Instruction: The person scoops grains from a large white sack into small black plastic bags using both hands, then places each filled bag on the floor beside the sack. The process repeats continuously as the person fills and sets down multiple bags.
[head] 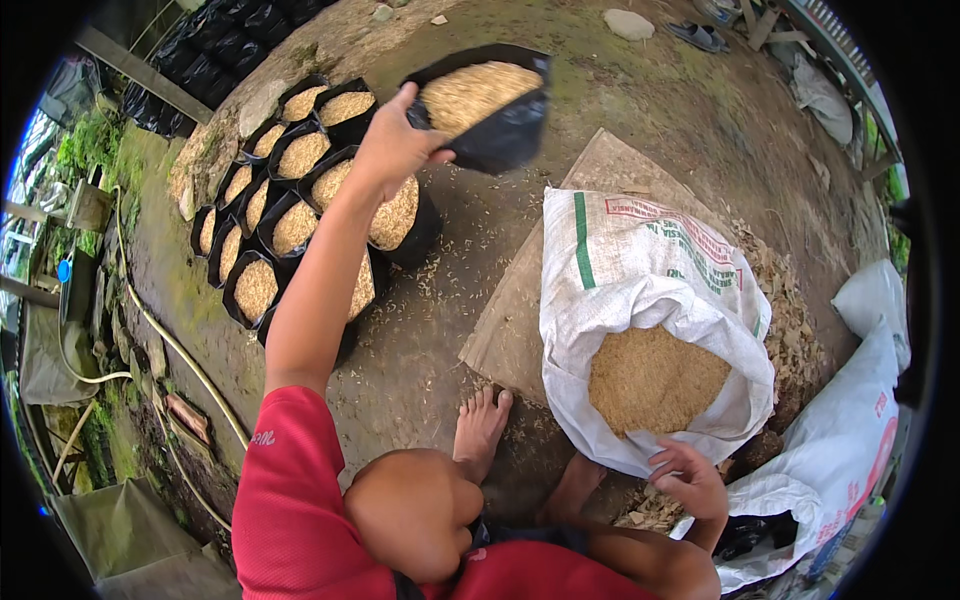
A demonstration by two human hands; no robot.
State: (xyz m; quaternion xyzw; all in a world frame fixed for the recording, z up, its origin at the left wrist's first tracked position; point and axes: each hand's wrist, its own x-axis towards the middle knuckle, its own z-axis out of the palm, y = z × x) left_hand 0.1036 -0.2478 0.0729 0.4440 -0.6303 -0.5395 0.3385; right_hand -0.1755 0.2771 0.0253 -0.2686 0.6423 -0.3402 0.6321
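My left hand (405, 142) grips the near left edge of a black plastic grow bag (510, 131) filled with rice husks, held out over the bare ground and slightly blurred. Beside it stands a cluster of similar black grow bags (300, 154) full of pale husks, partly hidden by my left forearm. My right hand (679, 472) is at the near rim of a white woven sack (570, 330), fingers loosely curled; whether it touches the sack I cannot tell. The sack's rolled mouth shows finer brown husk or bran (656, 379) inside.
Under the sack lies a flattened brown sheet (502, 322). Another white sack (840, 442) with black plastic in its mouth is at the lower right. A hose (180, 349) runs along the left. Stacked black bags (217, 45), a stone (628, 25) and sandals (697, 36) lie farther off.
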